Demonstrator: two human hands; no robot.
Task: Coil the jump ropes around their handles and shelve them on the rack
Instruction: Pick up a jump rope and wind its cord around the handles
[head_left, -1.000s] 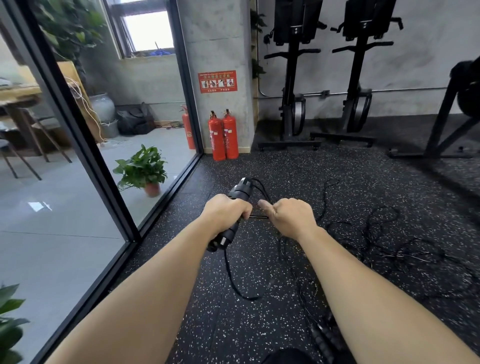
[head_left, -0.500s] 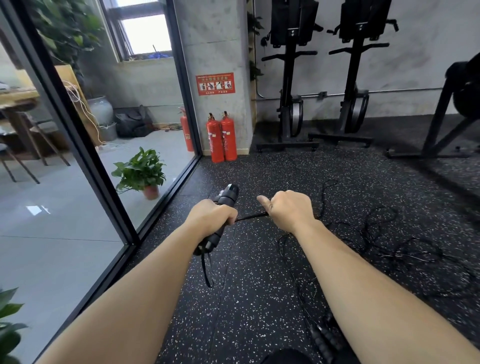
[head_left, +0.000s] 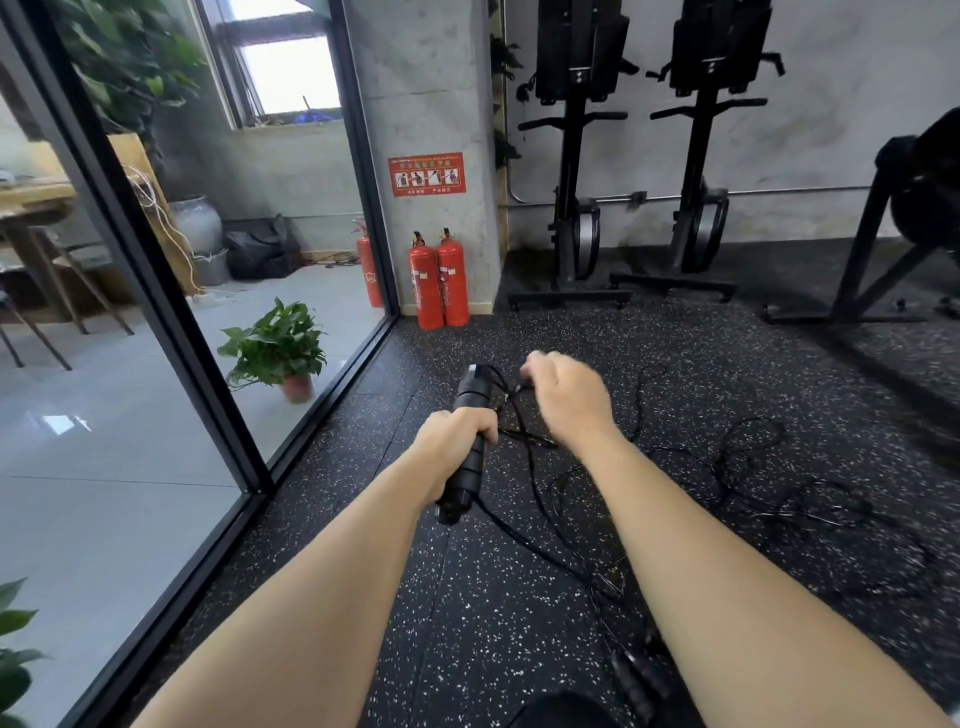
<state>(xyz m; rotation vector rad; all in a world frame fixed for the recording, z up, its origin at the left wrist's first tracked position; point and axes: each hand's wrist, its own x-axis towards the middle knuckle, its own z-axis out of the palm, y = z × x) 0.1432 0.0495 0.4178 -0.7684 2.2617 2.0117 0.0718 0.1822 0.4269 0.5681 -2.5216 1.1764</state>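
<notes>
My left hand (head_left: 453, 441) grips a pair of black jump rope handles (head_left: 467, 415) held together, tilted with the top end away from me. My right hand (head_left: 566, 400) pinches the thin black rope (head_left: 519, 410) just right of the handles' top, where it loops around them. The rest of that rope hangs down to the speckled floor. More black ropes (head_left: 769, 488) lie tangled on the floor to the right. Another pair of black handles (head_left: 636, 680) lies near my right forearm at the bottom.
A glass wall with a black frame (head_left: 156, 291) runs along the left. Two red fire extinguishers (head_left: 439, 280) stand by a concrete pillar. Black exercise machines (head_left: 571, 171) line the far wall. A potted plant (head_left: 283, 348) sits behind the glass.
My right hand has swung the rope up and over toward the handles' top end, forming a loop. My left hand has turned the handles more upright.
</notes>
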